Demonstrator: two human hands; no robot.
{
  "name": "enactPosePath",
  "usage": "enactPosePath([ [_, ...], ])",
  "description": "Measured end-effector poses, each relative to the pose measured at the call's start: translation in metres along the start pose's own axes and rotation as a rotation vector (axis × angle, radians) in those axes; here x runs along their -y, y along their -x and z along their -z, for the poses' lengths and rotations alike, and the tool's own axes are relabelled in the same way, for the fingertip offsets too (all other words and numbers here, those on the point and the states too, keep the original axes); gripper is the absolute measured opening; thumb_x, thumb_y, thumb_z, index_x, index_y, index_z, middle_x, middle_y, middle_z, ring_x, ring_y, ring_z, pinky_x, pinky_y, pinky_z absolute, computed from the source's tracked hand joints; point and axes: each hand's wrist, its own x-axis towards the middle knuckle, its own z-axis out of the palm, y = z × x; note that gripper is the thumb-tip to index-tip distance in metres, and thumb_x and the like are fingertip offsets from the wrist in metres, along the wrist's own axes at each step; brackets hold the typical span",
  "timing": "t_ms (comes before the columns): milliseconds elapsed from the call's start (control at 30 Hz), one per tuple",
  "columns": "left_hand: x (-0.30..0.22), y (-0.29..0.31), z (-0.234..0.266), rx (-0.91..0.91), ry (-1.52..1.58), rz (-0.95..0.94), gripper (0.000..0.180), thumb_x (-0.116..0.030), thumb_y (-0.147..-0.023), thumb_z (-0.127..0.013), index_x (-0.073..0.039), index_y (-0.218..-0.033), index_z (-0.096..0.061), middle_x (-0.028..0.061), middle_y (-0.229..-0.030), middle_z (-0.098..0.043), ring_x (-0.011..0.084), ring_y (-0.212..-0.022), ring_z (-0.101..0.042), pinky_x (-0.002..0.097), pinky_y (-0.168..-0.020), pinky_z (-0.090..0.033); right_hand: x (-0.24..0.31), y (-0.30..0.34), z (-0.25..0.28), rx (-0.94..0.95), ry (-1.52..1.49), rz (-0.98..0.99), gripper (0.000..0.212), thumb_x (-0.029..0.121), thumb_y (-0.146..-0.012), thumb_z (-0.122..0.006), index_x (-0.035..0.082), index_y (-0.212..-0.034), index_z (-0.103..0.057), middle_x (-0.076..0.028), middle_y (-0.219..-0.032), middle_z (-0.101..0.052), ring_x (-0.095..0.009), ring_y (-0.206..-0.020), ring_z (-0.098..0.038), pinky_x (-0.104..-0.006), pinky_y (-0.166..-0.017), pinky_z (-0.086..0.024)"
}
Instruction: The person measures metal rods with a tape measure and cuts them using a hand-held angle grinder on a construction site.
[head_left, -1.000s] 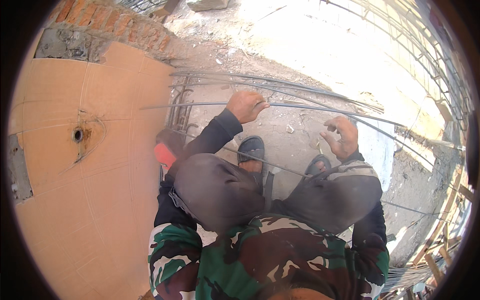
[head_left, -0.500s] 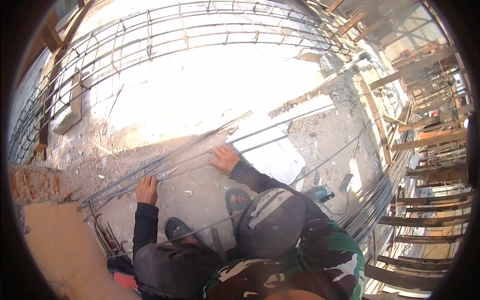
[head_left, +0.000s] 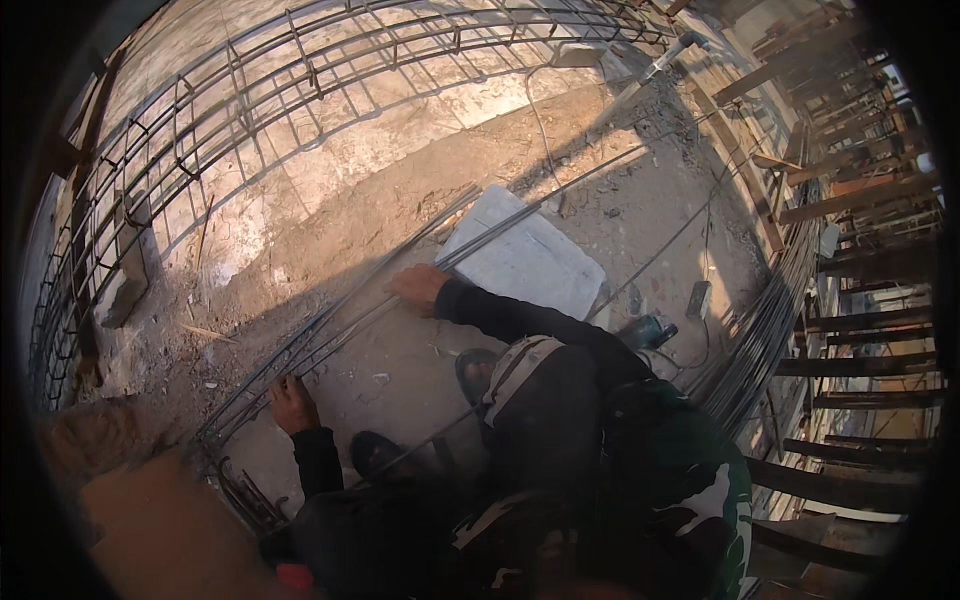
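Note:
Several long thin steel reinforcing rods (head_left: 487, 236) run slantwise over the ground, from beside my left foot up to the far right. They pass across a pale flat slab (head_left: 545, 262). My right hand (head_left: 419, 288) is closed round the rods just left of the slab. Nearer the rods' left ends, the fingers of my left hand (head_left: 293, 403) are bent onto them; its fingertips are partly dark. A second, loose set of rods (head_left: 400, 250) lies close along the far side of the held ones.
A long tied rebar cage (head_left: 390, 55) curves across the far side. A teal power tool (head_left: 648, 332) and a dark socket box (head_left: 699, 298) lie to the right, near a thick bundle of rods (head_left: 755, 350). Timber planks (head_left: 860, 365) stand along the right edge.
The rods over the slab, spread apart before, now lie close together. My right hand has shifted slightly left and up in view. The view has tilted and turned darker.

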Motion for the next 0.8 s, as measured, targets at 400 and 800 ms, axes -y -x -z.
enactPosePath([
  [400, 0.094, 0.025, -0.027, -0.414, 2.018, 1.417, 0.046, -0.027, -0.103, -0.041, 0.003, -0.137, -0.04, 0.0221, -0.136, -0.05, 0.0391, -0.13, -0.045, 0.0548, -0.109, -0.037, 0.013, -0.012, 0.004, 0.033, -0.034, -0.117, 0.048, 0.054, -0.079, -0.066, 0.01, -0.096, -0.06, -0.011, -0.087, -0.062, -0.032, -0.085, -0.063, -0.045, -0.074, -0.048],
  [800, 0.051, 0.038, -0.003, -0.52, 1.948, 1.342, 0.034, -0.014, -0.101, -0.045, 0.008, -0.127, -0.04, 0.0234, -0.123, -0.052, 0.0427, -0.112, -0.056, 0.0584, -0.095, -0.049, 0.029, 0.011, 0.019, 0.026, 0.062, -0.04, 0.036, 0.043, -0.081, -0.07, 0.008, -0.089, -0.064, -0.011, -0.079, -0.064, -0.033, -0.074, -0.062, -0.0424, -0.066, -0.047],
])
